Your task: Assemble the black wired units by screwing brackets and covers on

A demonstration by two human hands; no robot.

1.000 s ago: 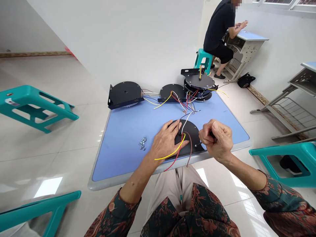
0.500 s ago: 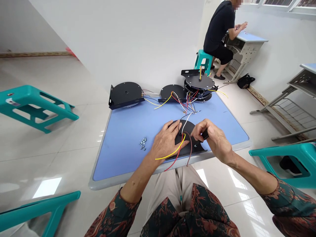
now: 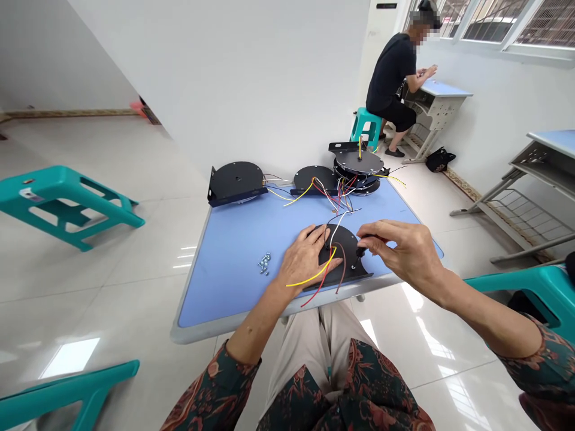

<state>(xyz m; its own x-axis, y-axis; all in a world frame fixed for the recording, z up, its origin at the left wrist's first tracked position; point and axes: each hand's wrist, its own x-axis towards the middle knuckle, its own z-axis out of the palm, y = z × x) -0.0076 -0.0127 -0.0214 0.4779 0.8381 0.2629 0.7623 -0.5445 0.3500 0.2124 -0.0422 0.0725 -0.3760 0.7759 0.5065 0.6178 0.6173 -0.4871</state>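
A round black metal plate (image 3: 344, 236) with a flanged edge lies near the front of the blue table. Yellow, red, brown, white and black wires (image 3: 335, 248) come out of its middle. My left hand (image 3: 305, 254) rests flat on the plate's left side, fingers spread, pressing it to the table. In the fingers of my right hand (image 3: 398, 245) is a short black screwdriver (image 3: 360, 252), held upright over the plate's right side. Its tip is at a small silver screw (image 3: 353, 267) near the rim. Several loose screws (image 3: 265, 263) lie left of my left hand.
Similar black plates with wires stand at the back: one at the left (image 3: 238, 179), one in the middle (image 3: 314, 178), and a stack (image 3: 359, 163) at the right. Green stools (image 3: 67, 203) stand around the table. A person (image 3: 393, 72) sits at another desk (image 3: 442, 90).
My right hand has turned from a curled, tilted hold to fingertips around the screwdriver's top, now upright over the screw. My left hand stays on the plate. The head view has shifted slightly.
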